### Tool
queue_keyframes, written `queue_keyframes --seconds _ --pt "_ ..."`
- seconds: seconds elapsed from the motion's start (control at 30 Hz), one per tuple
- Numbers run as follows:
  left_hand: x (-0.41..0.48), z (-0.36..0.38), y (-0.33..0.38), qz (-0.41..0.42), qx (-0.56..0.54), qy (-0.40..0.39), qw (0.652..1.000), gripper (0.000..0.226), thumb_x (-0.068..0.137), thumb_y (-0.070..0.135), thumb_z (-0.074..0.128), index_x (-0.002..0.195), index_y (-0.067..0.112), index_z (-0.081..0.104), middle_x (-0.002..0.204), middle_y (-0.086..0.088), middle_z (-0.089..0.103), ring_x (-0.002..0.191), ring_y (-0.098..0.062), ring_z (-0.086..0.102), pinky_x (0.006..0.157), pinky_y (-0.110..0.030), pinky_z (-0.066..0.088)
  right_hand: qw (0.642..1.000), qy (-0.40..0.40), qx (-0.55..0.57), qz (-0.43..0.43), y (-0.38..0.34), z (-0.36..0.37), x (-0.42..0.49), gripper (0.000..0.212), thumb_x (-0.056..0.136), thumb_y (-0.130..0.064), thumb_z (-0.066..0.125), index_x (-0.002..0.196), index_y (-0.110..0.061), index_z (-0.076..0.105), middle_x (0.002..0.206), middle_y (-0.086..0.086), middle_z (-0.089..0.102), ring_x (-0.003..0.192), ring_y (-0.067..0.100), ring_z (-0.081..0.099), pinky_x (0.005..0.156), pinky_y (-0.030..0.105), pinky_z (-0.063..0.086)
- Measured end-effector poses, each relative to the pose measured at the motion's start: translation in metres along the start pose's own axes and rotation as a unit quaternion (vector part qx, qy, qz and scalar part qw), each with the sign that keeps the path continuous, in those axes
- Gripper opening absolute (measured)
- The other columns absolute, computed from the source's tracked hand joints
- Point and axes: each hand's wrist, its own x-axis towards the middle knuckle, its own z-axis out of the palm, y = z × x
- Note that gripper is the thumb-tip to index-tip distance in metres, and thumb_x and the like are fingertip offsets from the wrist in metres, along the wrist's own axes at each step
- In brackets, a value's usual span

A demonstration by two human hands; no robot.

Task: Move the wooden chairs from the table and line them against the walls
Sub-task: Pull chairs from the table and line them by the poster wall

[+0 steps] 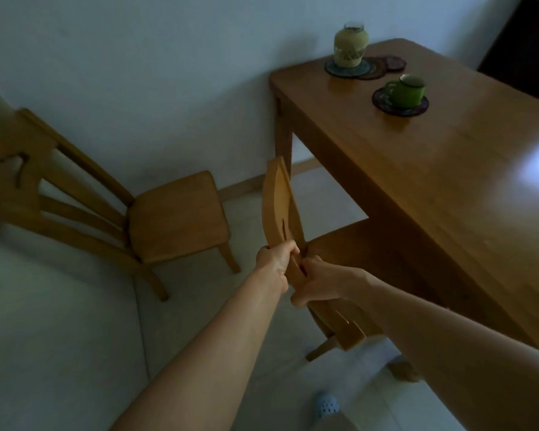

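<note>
A wooden chair (280, 200) stands at the near side of the wooden table (448, 169), its seat tucked under the tabletop and its backrest seen edge-on. My left hand (276, 258) grips the backrest's top rail from the left. Gripping the same rail from the right, my right hand (319, 283) has fingers curled through a slot in it. A second wooden chair (175, 216) stands to the left beside the white wall, its backrest toward the left edge of view.
On the table stand a woven-covered jar (350, 45) on a coaster and a green mug (405, 90) on another coaster. A dark chair back (523, 42) shows at the top right. Pale tiled floor lies below, with a spotted slipper (325, 405) near the bottom.
</note>
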Motion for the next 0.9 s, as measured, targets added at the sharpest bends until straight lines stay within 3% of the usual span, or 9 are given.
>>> queue_keyframes --seconds 0.07,0.13,0.2,0.23,0.3,0.5,0.7,0.9 --pt "-0.002 -0.036 0.0 -0.002 -0.005 0.015 1.0 0.031 0.077 0.009 0.064 0.108 0.008 0.061 0.09 -0.013 0.063 0.074 -0.025 0.061 0.061 -0.03 0.051 1.0 -0.009 -0.009 -0.013 -0.03 0.016 0.009 0.068 0.072 -0.042 0.07 0.132 -0.026 0.041 0.123 0.003 0.042 0.103 0.019 0.052 0.085 0.033 0.051" --pt "-0.004 -0.073 0.0 -0.009 -0.006 0.03 0.999 0.04 0.077 0.01 0.063 0.117 0.009 0.061 0.105 -0.016 0.066 0.092 -0.031 0.064 0.078 -0.038 0.055 1.0 -0.02 -0.004 -0.018 -0.061 0.035 0.017 0.075 0.073 -0.046 0.07 0.138 -0.028 0.037 0.125 0.002 0.042 0.106 0.02 0.051 0.089 0.035 0.05" --pt "-0.006 -0.108 -0.002 -0.018 -0.006 0.042 0.999 0.047 0.076 0.011 0.062 0.123 0.009 0.06 0.118 -0.018 0.065 0.107 -0.034 0.062 0.093 -0.046 0.052 0.999 -0.027 -0.007 -0.023 -0.089 0.054 0.023 0.08 0.072 -0.049 0.07 0.141 -0.027 0.035 0.126 0.003 0.042 0.11 0.021 0.049 0.095 0.037 0.048" --pt "-0.008 -0.125 -0.003 -0.018 -0.006 0.051 0.999 0.044 0.075 0.011 0.061 0.119 0.01 0.06 0.115 -0.017 0.064 0.106 -0.034 0.061 0.096 -0.049 0.05 0.999 -0.031 -0.009 -0.027 -0.104 0.064 0.027 0.081 0.071 -0.049 0.07 0.141 -0.025 0.035 0.125 0.003 0.043 0.11 0.02 0.05 0.095 0.037 0.047" --pt "-0.013 -0.159 -0.005 -0.016 -0.009 0.071 0.997 0.034 0.073 0.012 0.061 0.107 0.009 0.058 0.103 -0.015 0.061 0.095 -0.033 0.059 0.094 -0.048 0.05 0.998 -0.042 -0.001 -0.042 -0.133 0.083 0.033 0.084 0.069 -0.051 0.071 0.14 -0.021 0.037 0.125 0.004 0.049 0.111 0.021 0.052 0.098 0.039 0.048" --pt "-0.028 -0.255 -0.012 -0.033 -0.016 0.122 0.992 0.017 0.073 0.018 0.065 0.088 0.01 0.061 0.095 -0.012 0.06 0.089 -0.032 0.056 0.082 -0.044 0.047 0.993 -0.073 0.053 -0.077 -0.211 0.138 0.049 0.084 0.065 -0.054 0.077 0.135 -0.019 0.044 0.127 0.003 0.057 0.117 0.023 0.054 0.103 0.041 0.045" --pt "-0.043 -0.346 -0.026 -0.043 -0.027 0.197 0.979 0.027 0.069 0.02 0.069 0.093 0.008 0.068 0.104 -0.017 0.065 0.098 -0.036 0.059 0.091 -0.048 0.049 0.986 -0.101 0.071 -0.115 -0.285 0.192 0.056 0.082 0.07 -0.049 0.079 0.137 -0.019 0.043 0.123 0.001 0.053 0.113 0.019 0.051 0.09 0.031 0.044" --pt "-0.05 -0.403 -0.039 -0.065 -0.037 0.217 0.973 0.036 0.071 0.024 0.071 0.103 0.007 0.071 0.11 -0.018 0.067 0.102 -0.038 0.058 0.095 -0.051 0.047 0.978 -0.126 0.09 -0.138 -0.327 0.229 0.06 0.081 0.072 -0.039 0.081 0.139 -0.014 0.042 0.131 0.005 0.056 0.12 0.023 0.052 0.102 0.036 0.044"
